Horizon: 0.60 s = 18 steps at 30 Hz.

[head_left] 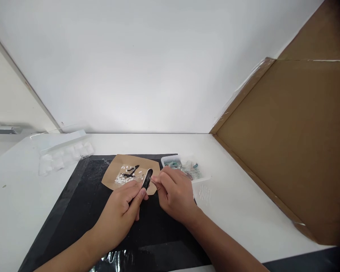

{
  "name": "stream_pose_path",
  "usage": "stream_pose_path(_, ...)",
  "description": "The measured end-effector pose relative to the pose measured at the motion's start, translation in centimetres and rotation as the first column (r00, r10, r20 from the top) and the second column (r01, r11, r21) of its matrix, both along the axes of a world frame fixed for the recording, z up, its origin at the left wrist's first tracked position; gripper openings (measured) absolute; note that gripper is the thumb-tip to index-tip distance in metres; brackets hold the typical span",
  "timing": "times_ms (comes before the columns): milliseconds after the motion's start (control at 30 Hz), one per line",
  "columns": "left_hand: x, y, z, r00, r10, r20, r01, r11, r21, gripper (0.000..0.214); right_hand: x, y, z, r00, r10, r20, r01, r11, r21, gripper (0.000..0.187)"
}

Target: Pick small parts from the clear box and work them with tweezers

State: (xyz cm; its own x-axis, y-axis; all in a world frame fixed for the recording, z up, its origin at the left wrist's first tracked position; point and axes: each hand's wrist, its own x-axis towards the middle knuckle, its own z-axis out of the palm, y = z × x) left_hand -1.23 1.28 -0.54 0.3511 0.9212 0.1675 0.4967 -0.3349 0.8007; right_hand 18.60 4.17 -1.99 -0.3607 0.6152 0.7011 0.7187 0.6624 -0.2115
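Observation:
My left hand is closed round the lower end of a small, narrow black piece with a pale edge, which tilts up to the right. At its right side my right hand is pinched, with thumb and fingertips touching or nearly touching the piece. Whatever those fingertips hold is too small to make out. Just behind both hands lies a tan tray, holding white bits and black scraps. Part of the tray is hidden by the hands.
Beneath the tray spreads a black mat on a white table. A white basket of greenish and clear packets stands behind my right hand, near small white pieces. Clear packs lie left; a cardboard panel rises right.

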Motion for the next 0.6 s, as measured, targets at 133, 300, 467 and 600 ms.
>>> stream_pose_path(133,0.07,-0.07,-0.07,1.000,-0.001,0.002,0.001,1.000,-0.020,0.039,0.17,0.04,0.00,0.991,0.086,0.105,-0.087,0.996,0.009,0.015)
stream_pose_path(300,0.06,0.09,0.02,1.000,0.019,0.004,-0.019,1.000,-0.007,0.039,-0.23,0.13,0.20,0.997,-0.014,0.072,0.009,0.997,0.075,0.016)
stream_pose_path(467,0.01,0.35,0.07,0.998,0.019,-0.056,-0.018,1.000,0.013,0.041,-0.36,0.10,-0.20,0.980,0.104,0.169,-0.114,0.992,0.050,0.019)
stream_pose_path(600,-0.08,0.36,0.37,0.996,0.025,-0.091,-0.022,0.999,0.043,0.043,-0.35,0.47,-0.47,0.995,0.020,0.093,-0.029,0.995,0.097,0.015)
